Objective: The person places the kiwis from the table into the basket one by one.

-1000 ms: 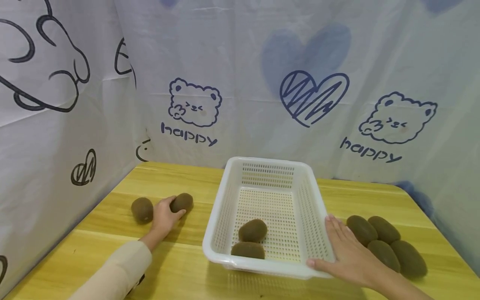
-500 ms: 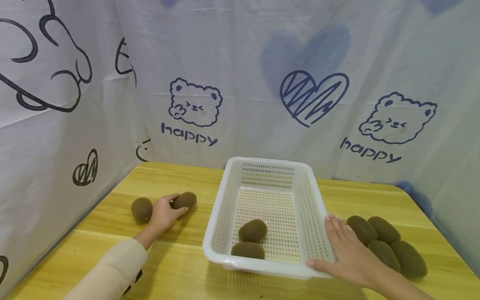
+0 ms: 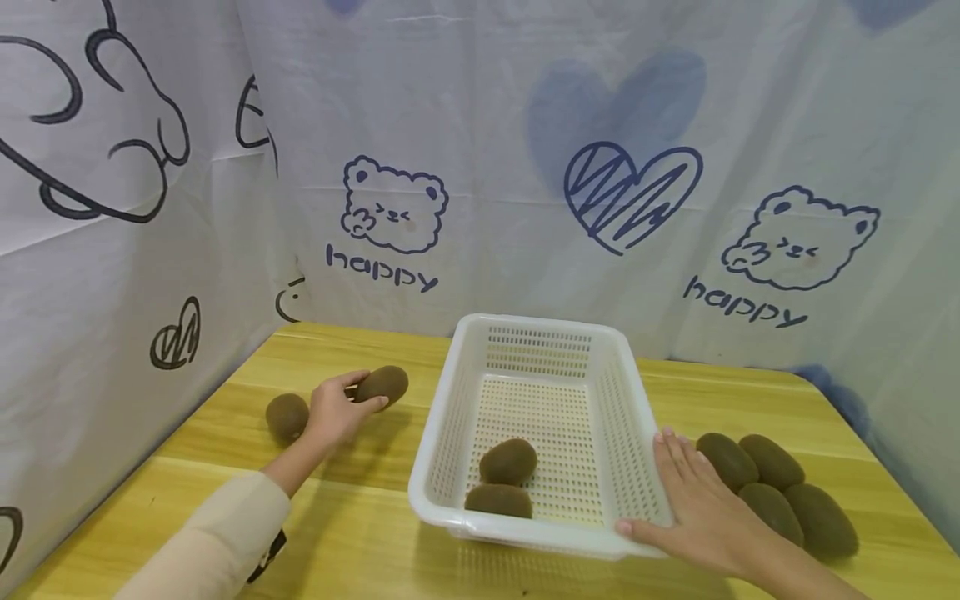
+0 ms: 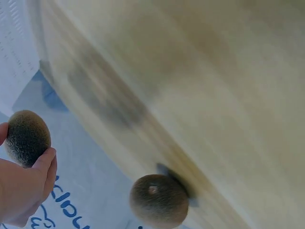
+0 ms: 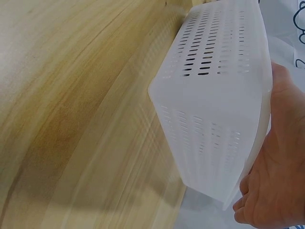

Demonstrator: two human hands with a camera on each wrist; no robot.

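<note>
My left hand [image 3: 335, 410] grips a brown fuzzy kiwi [image 3: 384, 386] between thumb and fingers, left of the white basket. In the left wrist view the gripped kiwi [image 4: 28, 137] is raised over the table. Behind that hand a second kiwi [image 3: 287, 417] sits on the table. Two more kiwis lie in the near part of the perforated plastic basket [image 3: 439, 433], one kiwi [image 3: 508, 461] just beyond the other [image 3: 499, 501]. With fingers straight, my right hand [image 3: 701, 512] rests on the basket's right rim near its front corner; the right wrist view shows the hand [image 5: 281, 157] along that rim.
Several kiwis [image 3: 772, 462] lie grouped on the wooden table [image 3: 360, 525], right of the basket and beside my right hand. A white cloth [image 3: 495, 167] with printed bears and hearts hangs behind the table and along its left side.
My left hand has lifted the kiwi and carried it a little right and away from me, toward the basket. My right hand and the basket have stayed put.
</note>
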